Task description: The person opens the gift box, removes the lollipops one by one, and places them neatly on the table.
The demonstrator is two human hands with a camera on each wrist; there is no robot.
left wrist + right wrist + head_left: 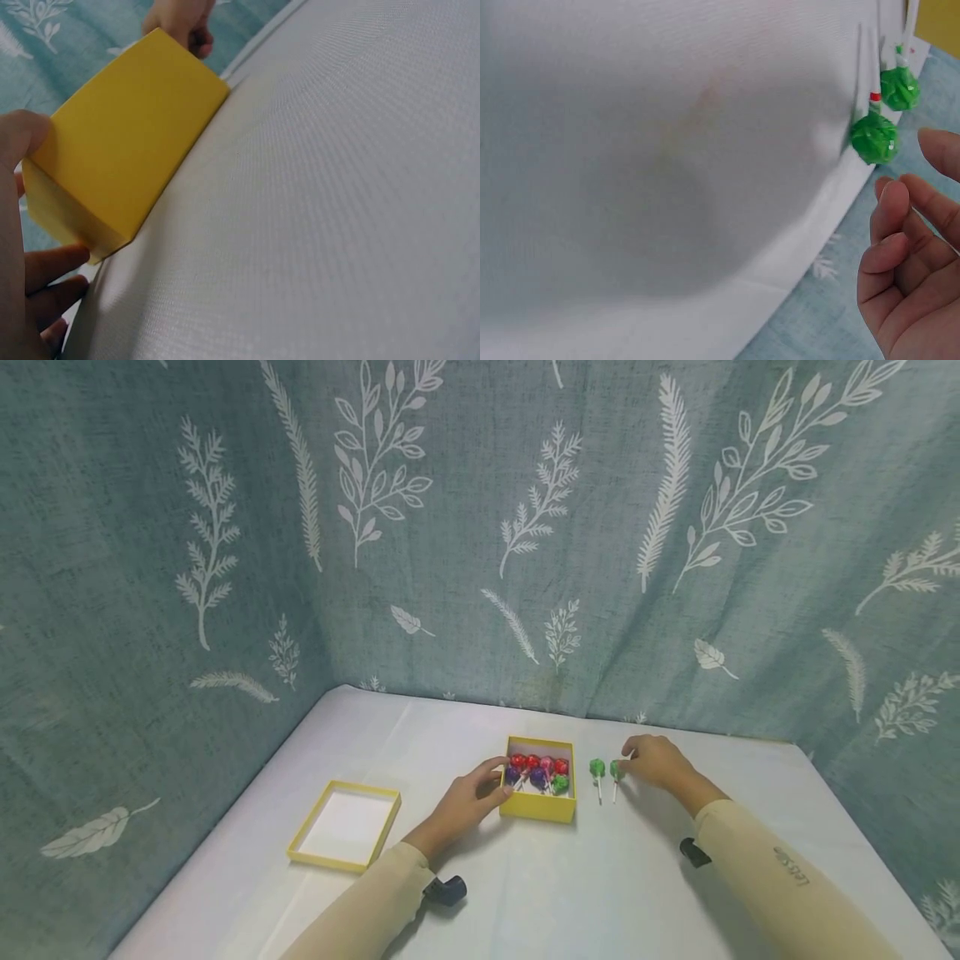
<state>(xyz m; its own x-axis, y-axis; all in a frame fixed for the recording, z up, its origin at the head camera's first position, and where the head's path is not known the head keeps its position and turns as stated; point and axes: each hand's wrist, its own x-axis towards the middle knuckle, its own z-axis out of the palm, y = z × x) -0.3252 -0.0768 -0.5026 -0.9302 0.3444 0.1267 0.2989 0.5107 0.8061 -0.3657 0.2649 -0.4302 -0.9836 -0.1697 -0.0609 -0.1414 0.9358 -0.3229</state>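
Beside the right hand, two green lollipops.

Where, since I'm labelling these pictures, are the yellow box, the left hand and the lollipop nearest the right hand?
Yellow box (537, 808): head view, on its front wall.
Left hand (462, 805): head view, on the back of it.
Lollipop (874, 139): right wrist view, on its green head.

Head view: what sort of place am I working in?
Likely a curtained-off tabletop workspace: leaf-patterned curtains hang behind and beside a white-covered table, which holds a yellow box of lollipops.
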